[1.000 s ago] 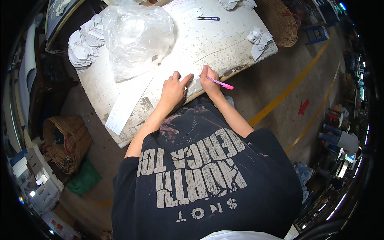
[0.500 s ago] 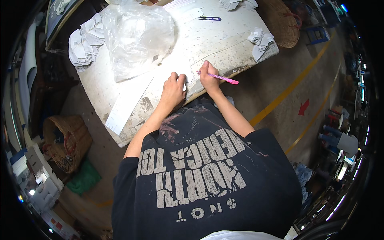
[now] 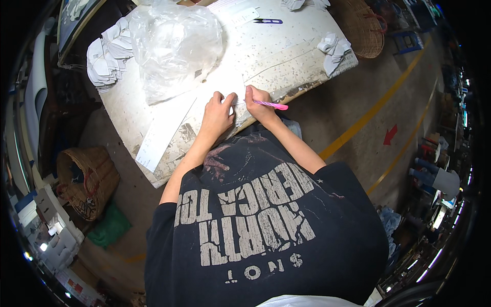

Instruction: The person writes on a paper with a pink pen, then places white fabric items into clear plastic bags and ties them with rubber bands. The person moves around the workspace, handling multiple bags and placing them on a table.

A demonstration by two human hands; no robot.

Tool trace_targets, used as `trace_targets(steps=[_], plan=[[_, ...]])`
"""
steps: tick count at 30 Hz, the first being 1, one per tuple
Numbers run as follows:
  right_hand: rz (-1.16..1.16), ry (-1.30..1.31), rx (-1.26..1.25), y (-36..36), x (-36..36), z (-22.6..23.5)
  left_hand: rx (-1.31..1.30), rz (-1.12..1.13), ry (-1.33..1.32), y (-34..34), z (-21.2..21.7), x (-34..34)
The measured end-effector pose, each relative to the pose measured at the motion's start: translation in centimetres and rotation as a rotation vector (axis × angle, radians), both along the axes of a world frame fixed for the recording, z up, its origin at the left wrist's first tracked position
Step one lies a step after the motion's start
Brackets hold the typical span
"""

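Observation:
A pink pen (image 3: pixel 271 104) with a striped barrel is gripped in my right hand (image 3: pixel 260 108), at the near edge of the white worktable (image 3: pixel 286 61). The pen's back end points right, and its writing tip is hidden behind my fingers. Close beside it on the left, my left hand (image 3: pixel 217 116) rests on the table with bent fingers. A small white piece (image 3: pixel 231 110) shows by the fingers; I cannot make out what it is. White paper in front of both hands is washed out by glare.
A clear plastic bag (image 3: pixel 176 51) lies ahead, beside stacked white fabric pieces (image 3: pixel 105 64). A long paper strip (image 3: pixel 162 135) lies left. Thread snips (image 3: pixel 268 21) and more white pieces (image 3: pixel 335 51) are farther off. Wicker baskets (image 3: pixel 99 174) stand on both sides of the table.
My right hand has moved left with the pen, closer to my left hand. The left hand has shifted slightly left.

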State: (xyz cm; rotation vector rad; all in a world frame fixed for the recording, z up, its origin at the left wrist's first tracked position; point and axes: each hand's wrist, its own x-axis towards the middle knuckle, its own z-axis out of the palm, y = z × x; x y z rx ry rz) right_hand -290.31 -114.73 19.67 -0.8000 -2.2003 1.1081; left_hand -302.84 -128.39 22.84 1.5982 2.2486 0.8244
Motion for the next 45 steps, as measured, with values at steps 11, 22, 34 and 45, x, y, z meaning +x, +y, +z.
trace_targets(steps=[11,22,34,45], plan=[[-0.169,0.127,-0.132,0.6,0.3,-1.1,0.110,-0.021,0.070,-0.3,-0.9,-0.2],[-0.227,0.133,-0.080,1.6,-0.7,-0.8,0.019,0.090,0.252,-1.5,1.1,-0.5],[-0.287,0.008,-0.071,6.9,-5.1,0.6,-0.220,0.013,0.425,4.9,0.8,-0.1],[-0.376,-0.063,-0.154,7.7,-5.6,-0.2,-0.180,0.026,0.349,4.4,0.9,-0.3]])
